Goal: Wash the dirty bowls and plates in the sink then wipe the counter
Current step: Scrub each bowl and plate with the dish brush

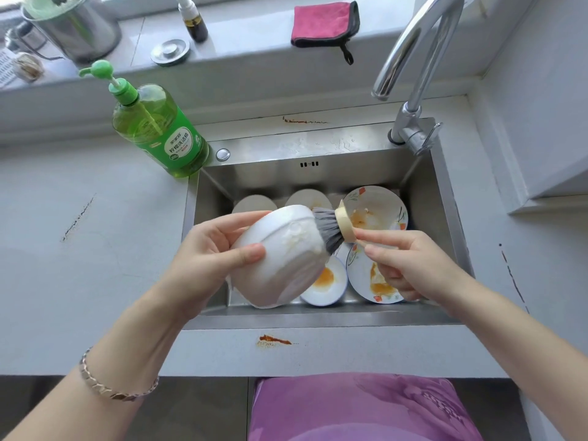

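My left hand (pixel 210 249) grips a white bowl (pixel 280 262) tipped on its side above the steel sink (pixel 318 316), its outside streaked with foam. My right hand (pixel 410 262) holds a dish brush (pixel 334 229) with grey bristles and a beige collar, and the bristles press on the bowl's rim. Below lie a small bowl with orange residue (pixel 327 281), a flowered plate with orange smears (pixel 366 278) and a second dirty flowered plate (pixel 375 208). Two pale dishes (pixel 254 203) (pixel 307 197) stand at the sink's back.
A green dish-soap pump bottle (pixel 159 128) stands at the sink's back left corner. The chrome faucet (pixel 413 58) arches over from the back right. A pink cloth (pixel 324 23), a drain stopper (pixel 170 51) and a metal pot (pixel 73 27) sit on the ledge. An orange stain (pixel 275 339) marks the counter's front edge.
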